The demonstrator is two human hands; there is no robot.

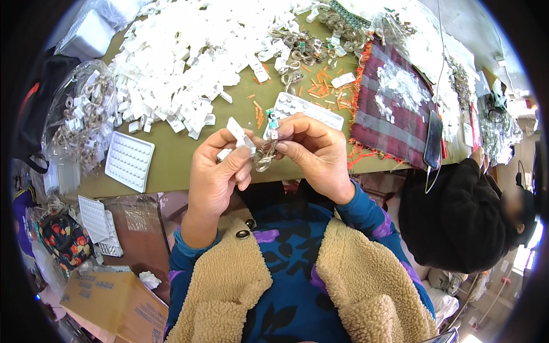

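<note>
Pinching a white casing (236, 129) in the closed left grip (217, 162), a green board (273, 118) with coiled cable (264, 163) in the closed right grip (313, 146), above the tabletop (171, 163) near its front edge, probably for clear view.

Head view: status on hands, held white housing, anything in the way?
Left hand pinching white housing. Right hand pinching green circuit board with coiled cable. White tray just beyond right hand, not between the hands.

The held casing (237, 131) looks like smooth white plastic, the tray (129, 162) moulded plastic, the bag (62, 94) glossy crinkled film, the plaid cloth (389, 135) rough-woven, the box (100, 308) matt cardboard.
</note>
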